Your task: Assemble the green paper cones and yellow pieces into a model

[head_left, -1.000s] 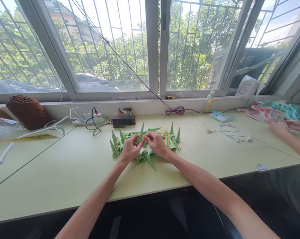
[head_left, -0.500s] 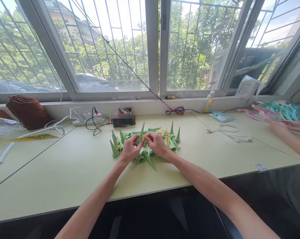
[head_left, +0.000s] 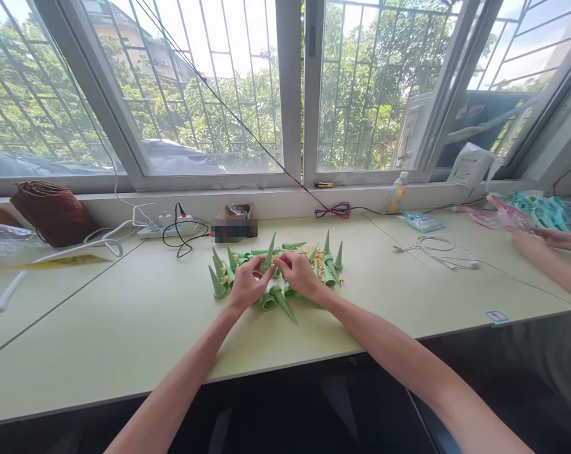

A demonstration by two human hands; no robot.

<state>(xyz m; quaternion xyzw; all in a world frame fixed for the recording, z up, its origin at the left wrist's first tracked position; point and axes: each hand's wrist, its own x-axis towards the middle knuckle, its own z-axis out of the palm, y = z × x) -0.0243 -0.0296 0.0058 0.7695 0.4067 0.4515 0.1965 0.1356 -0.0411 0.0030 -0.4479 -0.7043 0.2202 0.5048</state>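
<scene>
A pile of several green cones (head_left: 330, 268) lies on the pale green table (head_left: 124, 328), mixed with small yellow bits (head_left: 318, 258). Some cones stand upright, others lie flat. My left hand (head_left: 247, 284) and my right hand (head_left: 298, 272) meet over the middle of the pile, fingers pinched together. Between them rises one upright green cone (head_left: 269, 251), and both hands pinch something small at its base. What exactly sits in each pinch is hidden by the fingers.
A brown bag (head_left: 53, 211) sits at the far left by the window. A power strip (head_left: 169, 228) with cables and a small box (head_left: 235, 222) lie behind the pile. A white cable (head_left: 443, 251) lies to the right. Another person's hands (head_left: 547, 243) handle coloured packets at the far right.
My hands stay almost still over the pile. The other person's hands at the far right have shifted slightly.
</scene>
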